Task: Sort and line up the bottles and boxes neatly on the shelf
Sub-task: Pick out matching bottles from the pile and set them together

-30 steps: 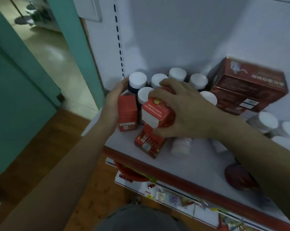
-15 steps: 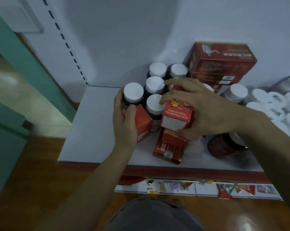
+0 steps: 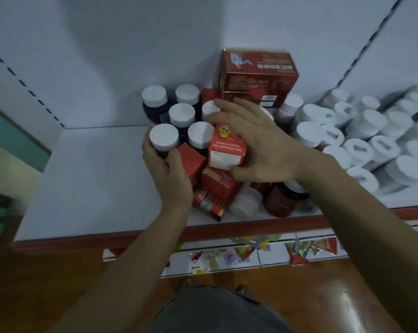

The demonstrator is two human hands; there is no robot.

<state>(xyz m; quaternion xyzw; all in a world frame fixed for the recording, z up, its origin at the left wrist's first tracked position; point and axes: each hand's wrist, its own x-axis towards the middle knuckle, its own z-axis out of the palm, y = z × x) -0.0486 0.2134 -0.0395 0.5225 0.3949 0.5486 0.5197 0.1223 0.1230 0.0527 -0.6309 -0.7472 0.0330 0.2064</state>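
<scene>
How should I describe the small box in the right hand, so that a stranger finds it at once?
Find the big dark red box at the back of the white shelf. Just in front of it, the right hand grips a small red box. Only this one shows a yellow cartoon figure above a white panel.

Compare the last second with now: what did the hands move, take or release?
The left hand has slid from the small red box onto the front white-capped bottle, gripping it. The right hand keeps holding the chick-printed carton, now more upright. The large red box stays at the back.
</scene>
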